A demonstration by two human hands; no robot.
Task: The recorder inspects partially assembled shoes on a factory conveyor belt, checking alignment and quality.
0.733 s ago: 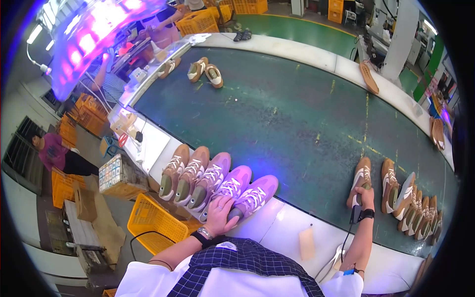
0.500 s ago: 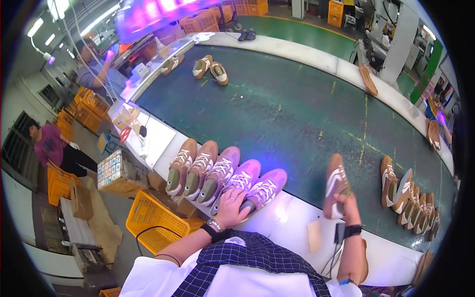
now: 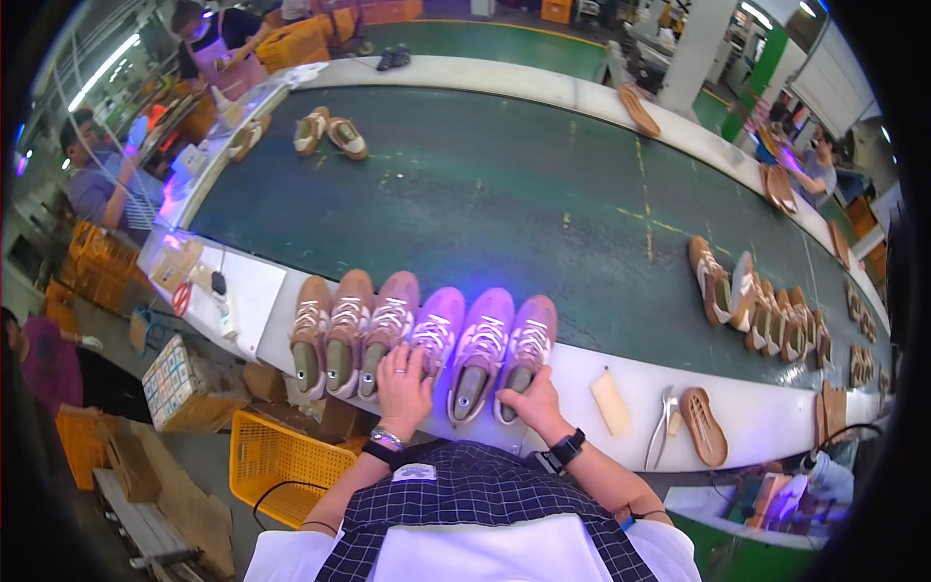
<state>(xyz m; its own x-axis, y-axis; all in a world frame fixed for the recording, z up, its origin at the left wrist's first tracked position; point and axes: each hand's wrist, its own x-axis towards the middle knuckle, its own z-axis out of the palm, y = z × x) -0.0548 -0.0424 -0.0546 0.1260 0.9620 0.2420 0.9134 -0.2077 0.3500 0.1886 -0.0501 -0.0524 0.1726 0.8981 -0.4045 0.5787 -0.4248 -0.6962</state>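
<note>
Several brown sneakers with white laces stand side by side along the near edge, toes pointing away from me. My right hand (image 3: 536,403) grips the heel of the rightmost sneaker (image 3: 533,335), thumb at its collar. My left hand (image 3: 402,393) closes over the heel end of a purple-lit sneaker (image 3: 436,325) and covers it, its fingers beside the neighbouring brown sneaker (image 3: 390,315). Between my hands stands another purple-lit sneaker (image 3: 483,335) that neither hand appears to hold. Two more sneakers (image 3: 351,325) (image 3: 310,330) end the row at the left.
A dark green conveyor belt (image 3: 436,194) lies beyond the white ledge (image 3: 572,441). More sneakers (image 3: 713,276) stand on it at the right. A loose sole (image 3: 703,427), pincers (image 3: 661,427) and a beige card (image 3: 610,403) lie right of me. A yellow crate (image 3: 281,461) sits below left.
The sneaker in my right hand has come leftward from over the belt to the row's right end. My left hand has shifted left along the row, and the view has turned right.
</note>
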